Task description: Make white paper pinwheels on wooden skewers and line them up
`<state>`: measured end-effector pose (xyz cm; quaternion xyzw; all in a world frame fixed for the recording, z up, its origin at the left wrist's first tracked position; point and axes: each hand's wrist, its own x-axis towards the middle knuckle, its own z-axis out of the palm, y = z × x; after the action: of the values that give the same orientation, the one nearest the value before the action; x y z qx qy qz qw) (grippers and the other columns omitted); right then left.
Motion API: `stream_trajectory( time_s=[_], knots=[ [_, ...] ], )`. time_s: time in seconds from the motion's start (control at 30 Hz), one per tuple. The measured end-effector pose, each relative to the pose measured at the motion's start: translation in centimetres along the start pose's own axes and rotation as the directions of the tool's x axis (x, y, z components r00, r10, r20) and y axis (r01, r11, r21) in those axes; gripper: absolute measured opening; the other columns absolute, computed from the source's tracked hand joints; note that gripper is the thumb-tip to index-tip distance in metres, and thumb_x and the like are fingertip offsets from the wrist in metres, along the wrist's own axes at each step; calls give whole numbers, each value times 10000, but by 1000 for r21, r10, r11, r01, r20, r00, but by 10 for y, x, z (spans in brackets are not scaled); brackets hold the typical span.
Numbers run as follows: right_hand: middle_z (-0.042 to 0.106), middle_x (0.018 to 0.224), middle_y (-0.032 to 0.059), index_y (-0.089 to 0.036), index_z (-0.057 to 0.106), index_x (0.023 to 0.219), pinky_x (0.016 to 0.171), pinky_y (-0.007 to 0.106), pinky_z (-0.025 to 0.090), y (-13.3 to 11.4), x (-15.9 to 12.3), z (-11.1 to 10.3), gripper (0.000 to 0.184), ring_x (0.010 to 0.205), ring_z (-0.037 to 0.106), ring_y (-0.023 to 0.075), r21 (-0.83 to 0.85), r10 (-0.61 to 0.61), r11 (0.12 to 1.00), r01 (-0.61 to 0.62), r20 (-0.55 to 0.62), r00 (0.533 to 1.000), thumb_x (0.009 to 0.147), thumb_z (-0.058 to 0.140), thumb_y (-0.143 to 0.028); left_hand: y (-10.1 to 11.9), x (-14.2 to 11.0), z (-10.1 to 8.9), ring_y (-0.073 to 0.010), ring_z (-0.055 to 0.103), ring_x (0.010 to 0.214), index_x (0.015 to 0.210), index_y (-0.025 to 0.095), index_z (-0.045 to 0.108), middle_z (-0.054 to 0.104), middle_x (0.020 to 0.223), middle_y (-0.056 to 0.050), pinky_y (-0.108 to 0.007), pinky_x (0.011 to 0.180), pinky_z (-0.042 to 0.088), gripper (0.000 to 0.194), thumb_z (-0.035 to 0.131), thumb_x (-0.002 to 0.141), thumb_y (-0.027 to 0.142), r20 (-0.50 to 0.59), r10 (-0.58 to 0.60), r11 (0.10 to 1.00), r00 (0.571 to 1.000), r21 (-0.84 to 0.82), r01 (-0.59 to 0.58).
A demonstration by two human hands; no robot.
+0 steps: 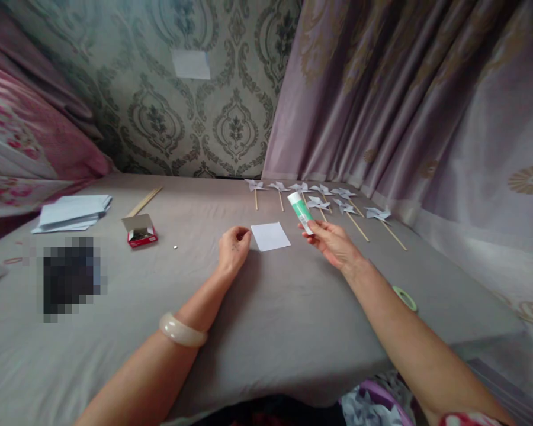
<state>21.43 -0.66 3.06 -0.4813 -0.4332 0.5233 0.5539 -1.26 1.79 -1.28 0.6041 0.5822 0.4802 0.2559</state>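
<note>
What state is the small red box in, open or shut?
Open: the small red box has its flap raised, exposing dark contents, too small to identify.

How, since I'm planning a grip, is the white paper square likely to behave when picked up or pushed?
The white paper square looks thin, so it is probably light. With no folds showing, it may droop if lifted by one edge. Lying flat on the grey cloth, it would likely slide rather than tip when pushed.
</note>
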Motion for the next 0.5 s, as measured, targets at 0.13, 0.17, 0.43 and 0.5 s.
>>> stream_trajectory(
  time_s=[0.13,0.17,0.43,0.5],
  knots=[
    [666,814,21,-183,632,793,544,197,479,-9,11,-7,338,678,607,108,-63,-91,994,85,-84,992,583,811,-377,-3,-3,4,-226,629,868,842,170,700,708,904,-95,-343,818,482,171,537,795,184,132,152,964,980,199,-176],
    [649,774,8,-183,618,781,543,198,475,-9,14,-7,351,666,602,106,-71,-108,992,101,-100,989,569,816,-381,-2,-4,6,-234,622,916,860,179,700,704,939,-95,-353,851,476,176,535,799,177,177,201,941,963,239,-241],
    [590,703,-2,-176,567,826,477,209,407,2,38,7,464,596,540,106,-311,-275,918,246,-52,960,622,718,-565,-2,-12,14,-268,569,1054,954,196,657,662,1043,-112,-388,928,449,183,504,860,230,466,392,791,793,271,-549],
    [588,701,-2,-174,562,871,505,223,418,5,47,12,454,601,539,114,-403,-337,862,308,0,942,682,664,-575,-2,-12,14,-262,563,1069,971,200,647,654,1037,-110,-383,947,438,190,490,876,249,502,409,769,762,259,-584]
  ],
)
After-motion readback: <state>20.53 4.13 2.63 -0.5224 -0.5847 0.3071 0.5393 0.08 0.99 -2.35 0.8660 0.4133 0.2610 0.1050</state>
